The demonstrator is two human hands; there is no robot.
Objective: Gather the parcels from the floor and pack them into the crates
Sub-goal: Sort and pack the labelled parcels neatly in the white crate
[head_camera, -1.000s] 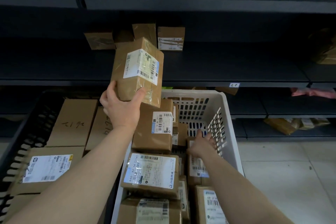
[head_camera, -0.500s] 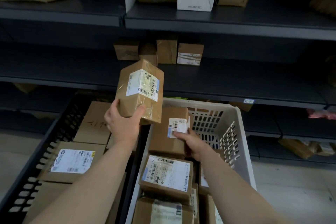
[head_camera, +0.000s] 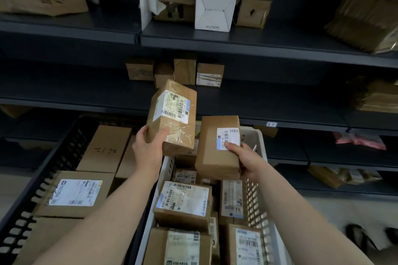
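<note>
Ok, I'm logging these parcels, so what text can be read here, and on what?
"640- X2 14" and "(714)": label on a flat parcel in the white crate.
"12x12x17cm", upside down, probably: white box on the upper shelf.
Labels on the taped parcel in the left hand and the plain parcel in the right hand: too blurred.
Handwriting on the brown box in the black crate: illegible.

Place: a parcel storeroom or courier depot.
Shelving: tiers of dark grey metal shelves [head_camera: 237, 45] stocked with small brown cardboard boxes [head_camera: 210, 74].
Labels: printed barcode shipping stickers on nearly every brown cardboard parcel [head_camera: 183, 206].
Crates: a black slotted plastic crate [head_camera: 53, 168] and a white slotted plastic crate [head_camera: 256, 196], both full of them.
</note>
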